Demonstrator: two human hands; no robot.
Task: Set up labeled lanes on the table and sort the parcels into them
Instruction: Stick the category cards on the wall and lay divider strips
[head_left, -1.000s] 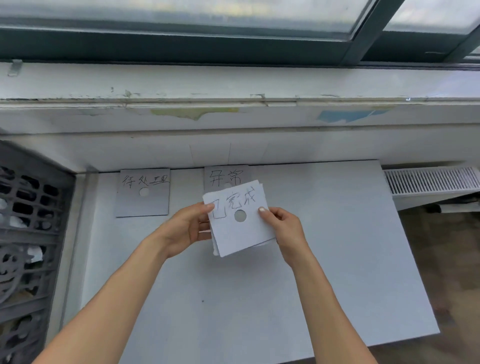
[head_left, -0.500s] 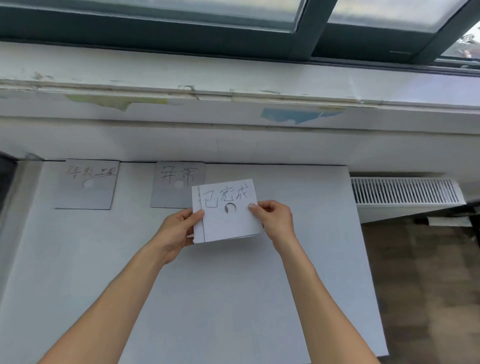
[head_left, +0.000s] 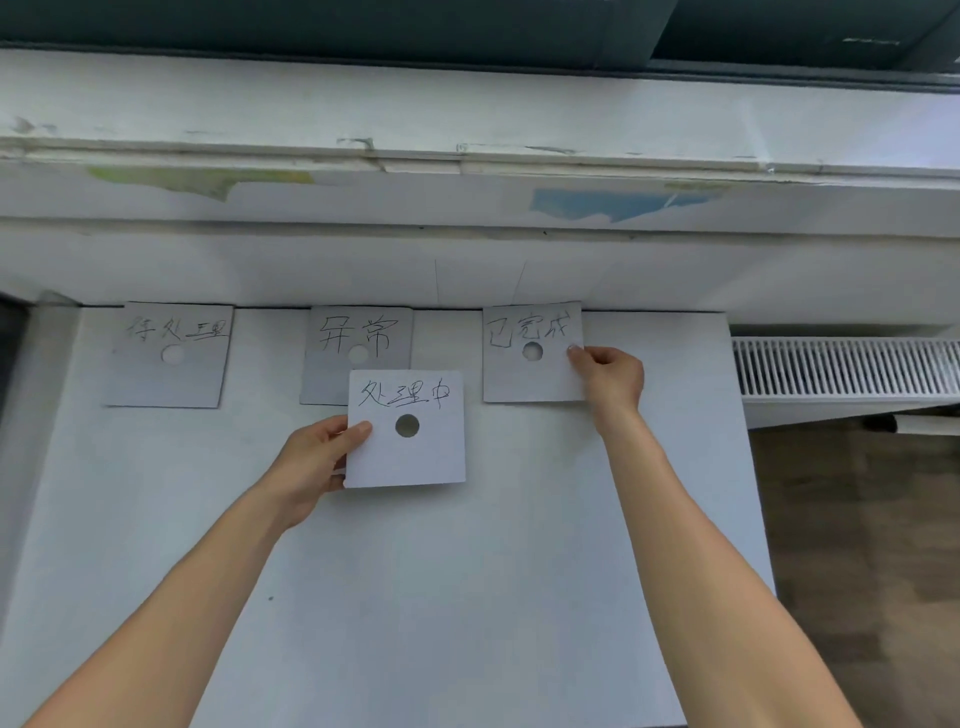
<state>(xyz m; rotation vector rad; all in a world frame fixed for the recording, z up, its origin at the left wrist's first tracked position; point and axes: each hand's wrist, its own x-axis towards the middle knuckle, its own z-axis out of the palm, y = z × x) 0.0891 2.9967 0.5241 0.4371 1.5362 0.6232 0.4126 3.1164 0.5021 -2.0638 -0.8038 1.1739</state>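
Head view: the left hand (head_left: 311, 462) grips the 处理中 card (head_left: 415, 457) by its left edge, the thumb lying on the card's face and the other fingers hidden behind it. The card is a white square with handwritten characters along the top and a round hole near the middle. It sits between the two hands, above the grey table (head_left: 467, 597). Whether it is lifted off the surface cannot be told.

The right hand (head_left: 610, 376) reaches farther forward than the left and pinches the right edge of the 已完成 card (head_left: 519, 374), thumb tip on its face and the fingers curled. This card lies at the far edge of the table against the wall, its top edge slightly overlapping the wall.

Just beyond the left hand, the 异常 card (head_left: 332, 374) lies flat on the table; its lower right corner is covered by the 处理中 card. Well to the left of the left hand, the 待处理 card (head_left: 166, 379) lies at the same far edge. The three laid cards form a row, apart from one another.

To the right of the right hand, past the table's end, a white radiator (head_left: 841, 369) runs along the wall.
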